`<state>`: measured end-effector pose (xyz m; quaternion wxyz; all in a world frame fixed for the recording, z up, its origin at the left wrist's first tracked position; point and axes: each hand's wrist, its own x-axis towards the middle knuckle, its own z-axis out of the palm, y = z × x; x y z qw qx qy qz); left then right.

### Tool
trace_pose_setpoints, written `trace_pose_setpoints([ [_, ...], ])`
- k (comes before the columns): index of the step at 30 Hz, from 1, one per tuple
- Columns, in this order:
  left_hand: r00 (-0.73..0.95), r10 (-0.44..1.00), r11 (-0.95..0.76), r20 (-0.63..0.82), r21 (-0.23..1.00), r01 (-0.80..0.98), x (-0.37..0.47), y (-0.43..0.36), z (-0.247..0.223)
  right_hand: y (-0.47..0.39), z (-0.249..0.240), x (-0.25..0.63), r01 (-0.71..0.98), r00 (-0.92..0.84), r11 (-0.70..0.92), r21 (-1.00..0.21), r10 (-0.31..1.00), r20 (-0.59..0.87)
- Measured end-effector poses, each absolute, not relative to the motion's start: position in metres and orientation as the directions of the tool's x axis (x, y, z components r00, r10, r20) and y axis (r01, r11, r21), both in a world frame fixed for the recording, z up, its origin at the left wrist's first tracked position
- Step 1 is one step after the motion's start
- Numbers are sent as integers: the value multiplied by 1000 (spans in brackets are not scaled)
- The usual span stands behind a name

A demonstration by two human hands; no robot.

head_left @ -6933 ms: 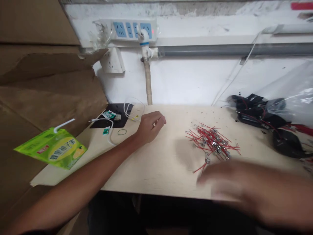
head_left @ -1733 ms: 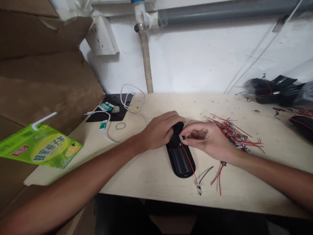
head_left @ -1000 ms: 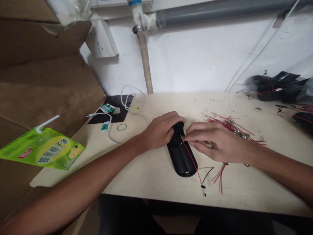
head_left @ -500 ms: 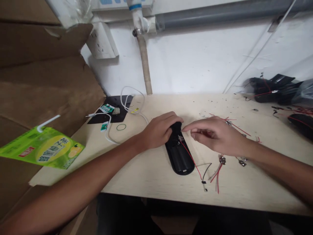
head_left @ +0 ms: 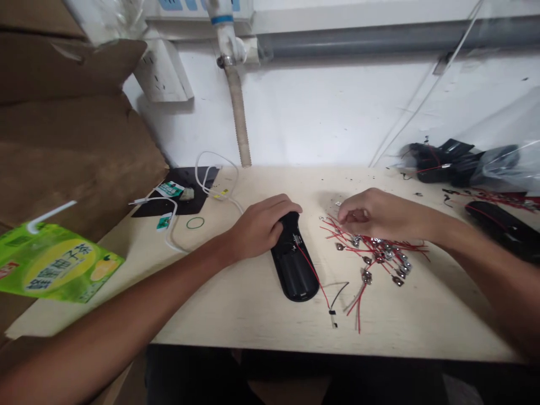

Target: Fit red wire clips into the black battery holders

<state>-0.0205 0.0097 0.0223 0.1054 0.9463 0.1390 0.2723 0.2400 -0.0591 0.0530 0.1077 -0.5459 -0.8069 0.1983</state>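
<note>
My left hand (head_left: 262, 226) grips the narrow upper end of a black plastic shell (head_left: 296, 273), which lies on the wooden table. From the shell a red wire runs down to a small connector (head_left: 333, 318) with a short black wire. My right hand (head_left: 369, 216) is over a pile of small metal pieces with red wires (head_left: 379, 253), its fingertips pinched together. What those fingertips hold, if anything, is too small to make out. One metal piece with wires (head_left: 366, 276) lies at the near side of the pile.
At the left are a green drink carton (head_left: 63, 261) with a straw, cardboard (head_left: 76, 140), a white cable (head_left: 171, 225) and a green rubber band (head_left: 195, 223). More black shells (head_left: 447, 160) and a clear plastic bag (head_left: 506, 169) are at the right.
My right hand has moved right, away from the shell to the pile, and its fingers have closed. My left hand still holds the shell. The view has shifted to the right.
</note>
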Motion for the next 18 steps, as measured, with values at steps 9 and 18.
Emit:
trace_pose_setpoints([
  [9, 813, 322, -938, 485, 278, 205, -20, 9, 22, -59, 51, 239, 845, -327, 305, -440, 945, 27],
  [18, 809, 369, -913, 459, 344, 221, -15, 2, 19, -77, 50, 191, 338, -249, 83, -938, 969, -4],
])
